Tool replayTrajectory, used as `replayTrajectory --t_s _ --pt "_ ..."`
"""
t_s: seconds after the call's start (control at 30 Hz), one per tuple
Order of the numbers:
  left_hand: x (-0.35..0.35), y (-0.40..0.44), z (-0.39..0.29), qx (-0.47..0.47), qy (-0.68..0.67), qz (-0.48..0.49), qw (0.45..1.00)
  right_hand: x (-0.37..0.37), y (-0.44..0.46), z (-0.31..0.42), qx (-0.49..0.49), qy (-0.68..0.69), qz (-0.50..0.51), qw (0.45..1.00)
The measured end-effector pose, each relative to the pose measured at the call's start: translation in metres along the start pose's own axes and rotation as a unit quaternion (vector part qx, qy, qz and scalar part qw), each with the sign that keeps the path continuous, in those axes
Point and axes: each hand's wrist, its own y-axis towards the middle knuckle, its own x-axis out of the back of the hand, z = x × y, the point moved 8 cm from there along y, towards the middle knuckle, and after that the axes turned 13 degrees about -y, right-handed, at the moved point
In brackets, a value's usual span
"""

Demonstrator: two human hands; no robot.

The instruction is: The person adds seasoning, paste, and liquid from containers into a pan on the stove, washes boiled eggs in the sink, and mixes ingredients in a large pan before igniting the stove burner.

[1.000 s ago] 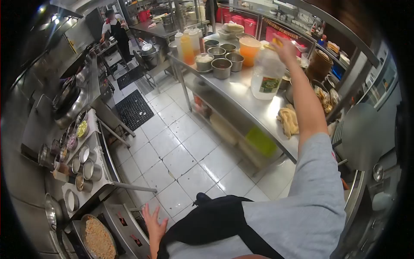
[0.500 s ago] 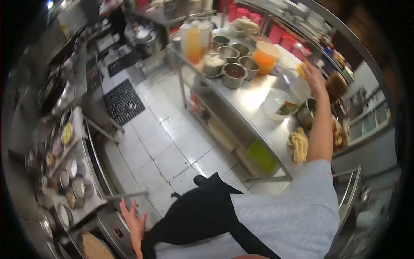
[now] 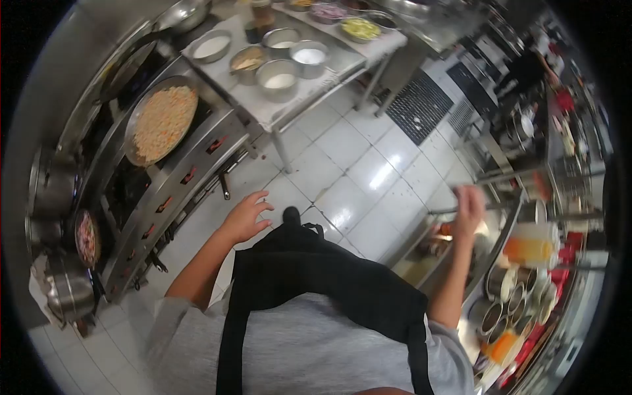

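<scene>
My left hand is over the tiled floor, its fingers apart and nothing in it. To its upper left, a wide pan of diced food sits on the stove. My right hand is raised beside the steel table at the right, its fingers bent and smeared by motion; what it may hold cannot be made out. Below and right of that hand, metal pots and squeeze bottles with orange and pale contents stand on the table.
A white-topped table bears metal containers of white contents. Another pan and a big pot are at the left. Black mats lie on the floor. A person stands at the far upper right.
The view has swung left toward the stove. My right hand has let go of the large clear jug and come back from the steel table. My left hand remains empty.
</scene>
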Motion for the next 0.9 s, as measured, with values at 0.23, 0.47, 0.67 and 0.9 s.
replayTrajectory --t_s 0.23,0.47,0.67,0.9 --pt "0.067 -0.004 0.060 0.061 -0.068 -0.195 0.976 -0.312 0.081 0.281 0.141 0.243 0.465 0.840" --pt "0.168 0.059 0.149 0.144 -0.352 -0.401 0.833 -0.437 0.133 0.375 0.419 -0.087 0.218 0.877" --pt "0.233 0.195 0.170 0.200 -0.408 -0.410 0.791 -0.400 0.222 0.367 0.419 0.126 0.166 0.884" --pt "0.225 0.254 0.198 0.257 -0.384 -0.491 0.739 -0.452 0.223 0.344 0.354 0.231 0.346 0.838"
